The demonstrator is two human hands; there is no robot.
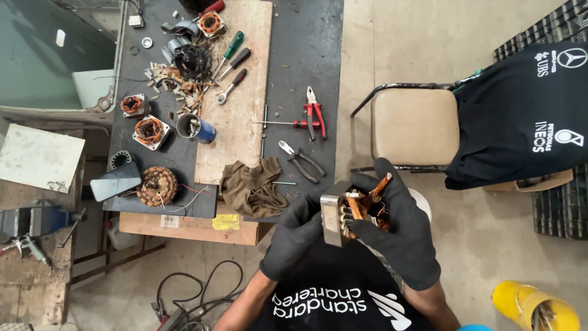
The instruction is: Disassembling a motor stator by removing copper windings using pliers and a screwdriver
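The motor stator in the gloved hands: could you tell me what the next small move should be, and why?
Probably pull the copper winding clear with the right hand while the left hand steadies the motor stator. The winding end already sticks up loose between the right fingers, and the left hand grips the metal core.

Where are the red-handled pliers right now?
In the head view, the red-handled pliers lie on the dark workbench top, right of the wooden board and just above the grey-handled pliers.
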